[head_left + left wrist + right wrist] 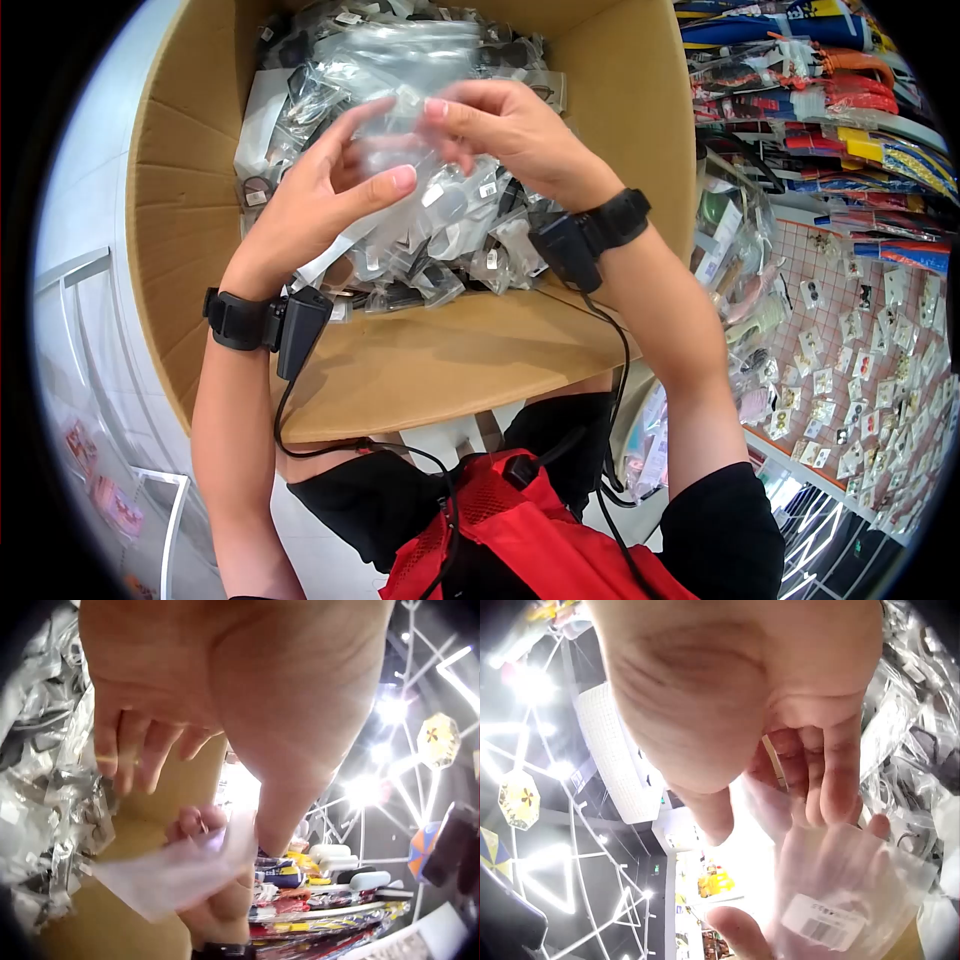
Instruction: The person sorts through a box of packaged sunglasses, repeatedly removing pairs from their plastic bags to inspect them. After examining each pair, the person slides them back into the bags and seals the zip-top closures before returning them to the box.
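Note:
A clear plastic bag (pixel 161 881) with a white barcode label (pixel 825 922) is between the two hands, blurred in the head view. The right hand (pixel 520 135) has curled fingers at the bag's edge and holds it; exactly where the thumb meets the plastic is unclear. My left hand (pixel 325 190) is on the bag's other side, palm toward it, fingers extended and thumb apart. In the left wrist view, the fingers of that hand (pixel 154 742) hang free of the bag. Below both hands lie many small clear packets (pixel 450 205) with dark items and white tags.
A large cardboard box (pixel 190 190) surrounds the packets, its front flap (pixel 430 370) toward the body. To the right are colourful wrapped goods (pixel 850 95) and a grid panel (pixel 790 255) with small carded items. Black cables (pixel 625 400) run from both wrist cameras.

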A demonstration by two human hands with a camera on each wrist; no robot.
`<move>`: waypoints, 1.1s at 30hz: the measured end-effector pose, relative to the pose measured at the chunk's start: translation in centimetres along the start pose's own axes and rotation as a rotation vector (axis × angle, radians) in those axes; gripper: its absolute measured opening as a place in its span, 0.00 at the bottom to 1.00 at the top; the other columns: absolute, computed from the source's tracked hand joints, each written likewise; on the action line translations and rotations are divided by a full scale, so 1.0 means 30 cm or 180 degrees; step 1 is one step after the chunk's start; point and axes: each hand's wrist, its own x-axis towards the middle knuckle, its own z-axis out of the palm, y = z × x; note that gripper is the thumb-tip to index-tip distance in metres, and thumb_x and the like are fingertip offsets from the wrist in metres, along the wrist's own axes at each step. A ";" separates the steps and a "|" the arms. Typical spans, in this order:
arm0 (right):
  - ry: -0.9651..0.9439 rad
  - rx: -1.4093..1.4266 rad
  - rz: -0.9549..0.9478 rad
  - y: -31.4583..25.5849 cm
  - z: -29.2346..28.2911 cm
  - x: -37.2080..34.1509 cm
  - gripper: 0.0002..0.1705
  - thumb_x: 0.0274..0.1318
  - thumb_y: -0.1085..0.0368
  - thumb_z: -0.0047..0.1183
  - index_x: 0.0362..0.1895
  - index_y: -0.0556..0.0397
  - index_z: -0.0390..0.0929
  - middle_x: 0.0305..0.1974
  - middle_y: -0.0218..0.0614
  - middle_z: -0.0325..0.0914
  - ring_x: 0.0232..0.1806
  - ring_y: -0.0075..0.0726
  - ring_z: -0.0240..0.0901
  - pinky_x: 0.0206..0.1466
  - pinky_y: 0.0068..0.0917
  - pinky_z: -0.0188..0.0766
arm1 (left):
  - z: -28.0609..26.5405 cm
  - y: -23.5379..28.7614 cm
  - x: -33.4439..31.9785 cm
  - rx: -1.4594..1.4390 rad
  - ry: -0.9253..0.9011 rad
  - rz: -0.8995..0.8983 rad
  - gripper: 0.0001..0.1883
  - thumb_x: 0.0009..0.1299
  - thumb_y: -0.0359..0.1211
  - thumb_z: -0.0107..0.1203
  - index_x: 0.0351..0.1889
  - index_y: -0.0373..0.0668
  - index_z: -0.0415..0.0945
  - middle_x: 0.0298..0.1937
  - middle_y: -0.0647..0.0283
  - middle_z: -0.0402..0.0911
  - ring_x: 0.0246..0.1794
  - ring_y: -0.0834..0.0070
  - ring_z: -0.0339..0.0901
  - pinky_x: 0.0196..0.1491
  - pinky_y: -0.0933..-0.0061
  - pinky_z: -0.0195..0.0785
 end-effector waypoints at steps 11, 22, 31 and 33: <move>0.1187 -0.2490 0.1142 0.916 -0.328 -0.066 0.29 0.49 0.50 0.70 0.46 0.59 0.79 0.39 0.44 0.83 0.41 0.46 0.80 0.49 0.39 0.76 | -0.040 -0.018 0.035 -0.0138 0.0850 0.0263 0.39 0.69 0.27 0.59 0.77 0.43 0.54 0.59 0.53 0.81 0.52 0.75 0.79 0.53 0.73 0.72; 0.0912 -0.2239 0.0603 0.720 -0.139 -0.001 0.14 0.47 0.62 0.63 0.38 0.54 0.78 0.26 0.37 0.80 0.31 0.43 0.79 0.38 0.39 0.73 | -0.035 -0.034 0.032 0.1132 0.1536 0.0991 0.46 0.69 0.26 0.60 0.81 0.54 0.44 0.73 0.54 0.68 0.54 0.70 0.81 0.48 0.78 0.77; 0.1414 -0.0242 0.0228 0.082 0.067 -0.076 0.13 0.49 0.68 0.62 0.39 0.57 0.77 0.25 0.32 0.80 0.25 0.23 0.77 0.27 0.23 0.71 | -0.042 -0.042 -0.003 0.2126 0.0102 0.0119 0.37 0.68 0.55 0.62 0.64 0.36 0.74 0.70 0.53 0.72 0.71 0.60 0.67 0.72 0.62 0.57; 0.1357 0.0596 0.0120 0.016 0.124 -0.120 0.12 0.53 0.70 0.60 0.42 0.57 0.76 0.27 0.32 0.81 0.24 0.20 0.75 0.24 0.17 0.69 | -0.038 -0.029 -0.015 0.1663 -0.0614 -0.0204 0.37 0.67 0.55 0.64 0.63 0.36 0.74 0.66 0.53 0.74 0.70 0.62 0.67 0.70 0.63 0.59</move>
